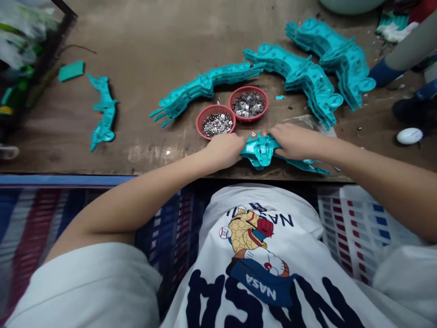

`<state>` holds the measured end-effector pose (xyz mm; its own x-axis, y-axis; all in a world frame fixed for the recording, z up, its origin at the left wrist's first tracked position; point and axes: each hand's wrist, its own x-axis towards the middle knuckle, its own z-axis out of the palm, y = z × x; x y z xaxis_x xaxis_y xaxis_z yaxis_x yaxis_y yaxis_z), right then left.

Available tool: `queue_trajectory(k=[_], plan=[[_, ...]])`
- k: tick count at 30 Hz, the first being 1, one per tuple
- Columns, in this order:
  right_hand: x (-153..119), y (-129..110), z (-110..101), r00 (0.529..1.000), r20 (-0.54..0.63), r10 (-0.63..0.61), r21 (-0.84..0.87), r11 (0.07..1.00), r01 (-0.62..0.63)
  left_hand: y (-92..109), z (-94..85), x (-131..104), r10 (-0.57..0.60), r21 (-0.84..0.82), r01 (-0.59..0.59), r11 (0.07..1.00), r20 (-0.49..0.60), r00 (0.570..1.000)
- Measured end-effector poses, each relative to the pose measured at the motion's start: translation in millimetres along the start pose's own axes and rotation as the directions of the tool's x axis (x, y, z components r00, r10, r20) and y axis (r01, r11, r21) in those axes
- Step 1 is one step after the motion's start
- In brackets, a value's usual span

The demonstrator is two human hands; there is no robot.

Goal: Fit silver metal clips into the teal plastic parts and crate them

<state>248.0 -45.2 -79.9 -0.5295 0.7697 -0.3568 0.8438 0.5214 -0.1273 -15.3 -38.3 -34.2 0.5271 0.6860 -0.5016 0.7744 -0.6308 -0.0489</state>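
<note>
Hands [225,149] grip turquoise part [260,150] near red baskets [248,119].

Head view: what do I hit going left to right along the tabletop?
Green rectangular block → lone teal part → left hand → teal section between the hands → right hand → white oval object.

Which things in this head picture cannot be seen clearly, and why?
Head view: held sections of the teal part, hidden by the left grip and right grip.
Head view: floor of the nearer red basket, covered by metal pieces.
Head view: rest of the pale bowl, cut off by the top edge.
Head view: the white fleck on the table, too small to identify.
</note>
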Motion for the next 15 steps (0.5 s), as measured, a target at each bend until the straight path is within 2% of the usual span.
queue_trajectory(k=[2,4,9,11,15], plan=[[-10.5,0.8,-1.7,0.998,-0.053,0.024,-0.001,1.0,-0.024,-1.8,-5.4,-2.6,-0.01,-0.013,0.009,1.0,-0.016,1.0],[-16.2,3.0,6.2,0.995,-0.088,0.051,-0.023,0.998,-0.053,1.2,-6.9,1.0,-0.016,-0.021,0.015,1.0,-0.02,1.0],[-16.1,5.0,34.4,0.994,0.014,0.111,-0.05,0.993,-0.11,9.0,3.8,18.9,0.007,-0.018,-0.007,1.0,0.051,0.999],[-16.8,4.8,32.7,0.995,0.032,0.099,-0.011,0.995,-0.098,7.3,3.3,18.3,-0.009,-0.028,0.01,1.0,0.044,0.999],[-16.4,1.9,18.0,0.997,-0.049,0.055,0.002,0.998,-0.055,-0.9,-2.8,8.4,-0.063,-0.034,0.063,0.997,0.01,0.998]])
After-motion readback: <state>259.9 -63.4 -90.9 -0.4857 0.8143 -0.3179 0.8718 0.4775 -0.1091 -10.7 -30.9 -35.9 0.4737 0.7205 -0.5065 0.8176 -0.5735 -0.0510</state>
